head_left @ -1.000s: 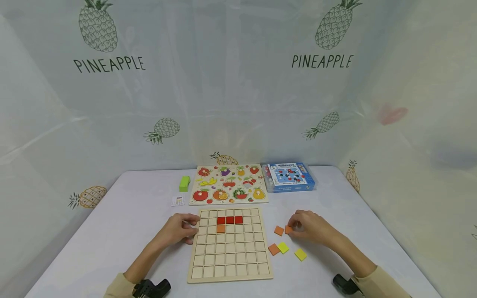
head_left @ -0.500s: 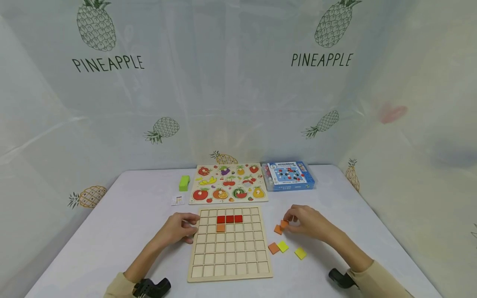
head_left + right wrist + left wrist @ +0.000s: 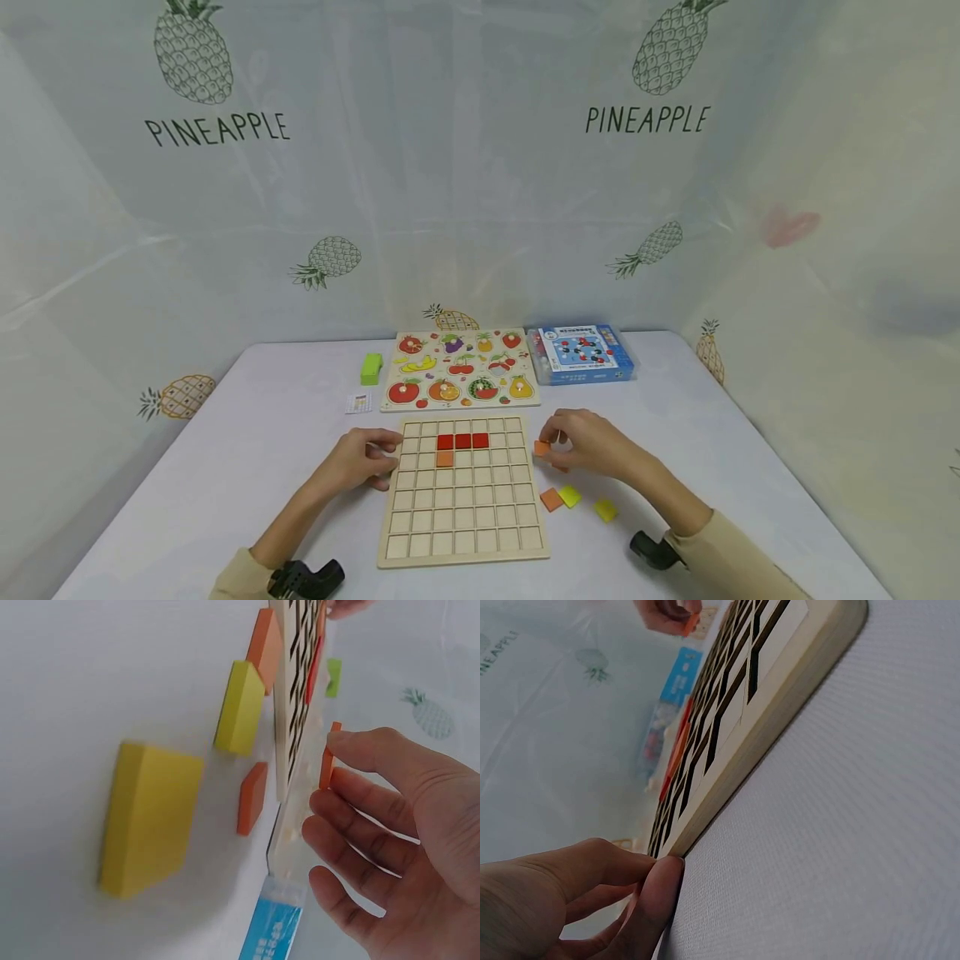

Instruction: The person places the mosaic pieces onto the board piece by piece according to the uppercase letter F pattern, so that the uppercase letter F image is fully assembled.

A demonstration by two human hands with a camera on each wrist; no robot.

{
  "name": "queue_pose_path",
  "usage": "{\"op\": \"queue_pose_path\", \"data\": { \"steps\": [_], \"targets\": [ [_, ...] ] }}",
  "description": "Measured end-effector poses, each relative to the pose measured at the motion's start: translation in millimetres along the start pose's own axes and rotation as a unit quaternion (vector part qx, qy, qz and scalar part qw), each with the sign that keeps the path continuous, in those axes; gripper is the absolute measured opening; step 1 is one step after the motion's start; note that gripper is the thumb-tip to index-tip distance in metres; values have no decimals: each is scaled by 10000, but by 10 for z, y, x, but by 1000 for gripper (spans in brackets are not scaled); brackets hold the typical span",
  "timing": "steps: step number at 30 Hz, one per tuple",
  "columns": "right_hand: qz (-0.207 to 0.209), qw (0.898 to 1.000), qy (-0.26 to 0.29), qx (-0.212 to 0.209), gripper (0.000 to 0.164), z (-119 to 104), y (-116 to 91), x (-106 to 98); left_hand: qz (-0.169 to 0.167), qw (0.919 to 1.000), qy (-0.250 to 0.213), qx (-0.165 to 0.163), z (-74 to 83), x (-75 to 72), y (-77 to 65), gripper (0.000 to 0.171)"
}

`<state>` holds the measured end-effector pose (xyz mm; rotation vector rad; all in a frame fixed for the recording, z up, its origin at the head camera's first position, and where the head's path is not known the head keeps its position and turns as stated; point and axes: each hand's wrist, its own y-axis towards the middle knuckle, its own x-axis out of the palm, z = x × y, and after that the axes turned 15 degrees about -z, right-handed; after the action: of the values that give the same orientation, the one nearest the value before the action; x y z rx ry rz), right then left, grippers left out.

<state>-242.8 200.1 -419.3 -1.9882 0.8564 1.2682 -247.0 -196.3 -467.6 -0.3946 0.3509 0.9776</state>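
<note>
In the head view the left hand (image 3: 363,458) rests its fingertips against the left edge of a wooden grid board (image 3: 453,560), spaced apart along it. Up close in the left wrist view, its fingers (image 3: 658,889) touch the board's rim. The right hand (image 3: 596,448) pinches a small orange square tile (image 3: 330,756) between thumb and index finger, just off the board's right side. Three red tiles (image 3: 462,442) sit in a row on the board, with one orange tile (image 3: 445,459) below the leftmost.
Beside the board lie a loose orange tile (image 3: 551,500) and two yellow tiles (image 3: 570,497); another orange tile (image 3: 253,799) is under the right hand. Behind stand a fruit puzzle board (image 3: 461,371), a blue box (image 3: 581,356), a green block (image 3: 371,369) and a small card (image 3: 358,403).
The right hand has picked up an orange tile and carried it left, over another orange tile, toward the board's edge. The left hand has stayed in place.
</note>
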Motion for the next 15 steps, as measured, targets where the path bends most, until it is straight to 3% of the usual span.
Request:
{"op": "queue_pose_path", "data": {
  "steps": [15],
  "targets": [
    [-157,9986,10,-504,16,-264,343,111,21,9999,-120,-68,5,0,-5,42]
  ]
}}
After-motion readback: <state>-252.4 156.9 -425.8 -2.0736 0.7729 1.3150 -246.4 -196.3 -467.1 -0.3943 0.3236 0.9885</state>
